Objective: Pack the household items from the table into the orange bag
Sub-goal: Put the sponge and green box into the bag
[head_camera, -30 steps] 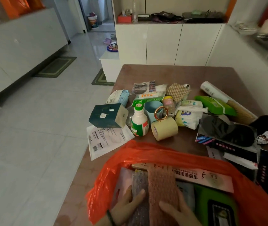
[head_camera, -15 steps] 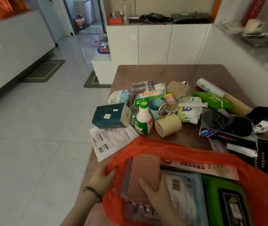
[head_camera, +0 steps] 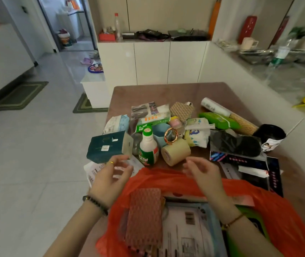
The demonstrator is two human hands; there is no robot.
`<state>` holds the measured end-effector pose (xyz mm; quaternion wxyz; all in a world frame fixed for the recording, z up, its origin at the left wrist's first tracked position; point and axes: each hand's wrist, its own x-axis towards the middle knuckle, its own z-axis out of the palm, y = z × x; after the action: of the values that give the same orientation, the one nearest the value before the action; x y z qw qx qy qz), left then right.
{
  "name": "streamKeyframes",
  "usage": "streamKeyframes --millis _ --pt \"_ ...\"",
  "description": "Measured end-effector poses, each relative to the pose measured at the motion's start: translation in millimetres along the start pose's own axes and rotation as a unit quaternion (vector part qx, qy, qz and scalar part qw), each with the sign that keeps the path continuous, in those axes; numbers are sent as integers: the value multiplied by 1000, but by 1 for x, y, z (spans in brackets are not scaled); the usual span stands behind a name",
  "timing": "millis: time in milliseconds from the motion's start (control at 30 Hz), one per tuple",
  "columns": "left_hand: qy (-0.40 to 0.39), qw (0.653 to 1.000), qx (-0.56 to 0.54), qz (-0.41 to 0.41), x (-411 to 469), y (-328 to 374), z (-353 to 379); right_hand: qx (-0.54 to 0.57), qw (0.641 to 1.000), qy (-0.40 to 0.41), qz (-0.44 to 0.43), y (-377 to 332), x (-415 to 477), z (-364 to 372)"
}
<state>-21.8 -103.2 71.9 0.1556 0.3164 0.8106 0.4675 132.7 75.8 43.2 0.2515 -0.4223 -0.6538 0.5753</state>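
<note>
The orange bag [head_camera: 285, 217] lies open at the near edge of the tabletop [head_camera: 166, 93], with a pink netted pad [head_camera: 144, 216] and printed packets inside it. Both hands hover over its far rim, apart from each other. The left hand [head_camera: 111, 179] has its grip released, fingers loosely curved, holding nothing. The right hand [head_camera: 203, 173] is equally slack and empty. Just beyond them stand a green-and-white bottle [head_camera: 148, 149], a tape roll [head_camera: 175, 152] and a dark teal box [head_camera: 109, 146].

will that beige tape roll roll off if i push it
The beige tape roll lies on its curved side, so a push would probably roll it. It looks thickly wound, so likely stiff to grip. The bottle beside it may block it.
</note>
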Motion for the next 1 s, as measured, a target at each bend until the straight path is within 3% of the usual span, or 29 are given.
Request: streamKeyframes --millis 100,233,433,533,633,733,833,933,1000 --pt "-50 998 -29 17 23 25 29 15 1000 27 9 -16 63 -8" --pt "-90 988 -124 -24 60 50 72 91 991 14 100 -29 149 -6" --pt "-112 945 -286 -115 97 57 119 152 975 36 156 -25 253 29" --pt "-107 916 -354 -159 106 52 135 113 975 59 183 -15 285 38" --pt "-84 880 -425 -192 114 56 151 79 980 80 164 -16 288 26" --pt "-34 839 -492 -229 130 68 175 169 980 67 80 -19 260 -6" --pt "-9 800 -541 -259 151 86 204 232 972 -31 23 -16 214 -51" --pt "0 780 -571 -257 165 97 228 66 964 -256 35 -18 191 -100" --pt "14 768 -583 -264 167 99 238 -73 943 -325 17 -16 207 -134"
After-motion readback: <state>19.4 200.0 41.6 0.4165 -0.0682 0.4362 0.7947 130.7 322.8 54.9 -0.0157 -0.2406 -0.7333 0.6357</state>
